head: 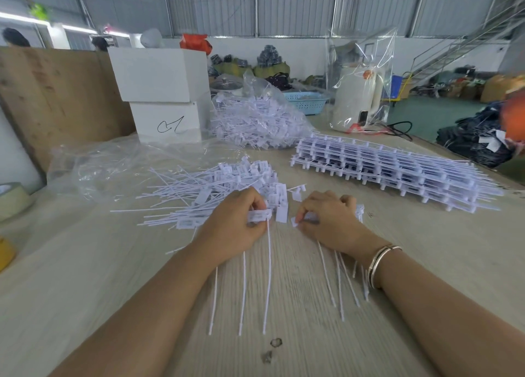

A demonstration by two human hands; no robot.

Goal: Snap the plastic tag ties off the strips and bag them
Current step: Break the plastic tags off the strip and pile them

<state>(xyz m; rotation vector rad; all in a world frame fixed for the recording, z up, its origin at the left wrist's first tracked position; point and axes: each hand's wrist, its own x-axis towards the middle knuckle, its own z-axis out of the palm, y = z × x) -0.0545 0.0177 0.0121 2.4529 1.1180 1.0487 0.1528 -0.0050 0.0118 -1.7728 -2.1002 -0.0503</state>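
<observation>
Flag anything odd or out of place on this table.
Nothing looks damaged. The loose ties lie in an untidy heap beside an empty bag, not in it. Both hands, left and right, hold ties, and the strips are stacked neatly.

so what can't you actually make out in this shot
Head view only:
- Tag ties in the left hand: the curled grip hides how many heads it pinches.
- Right hand: fingers cover the heads, so whether a strip remains attached is hidden.
- Print on loose tag ties: too small to read.
- Filled bag: count unknowable through the crumpled plastic.
- Roll of tape: cut off by the left edge.
</observation>
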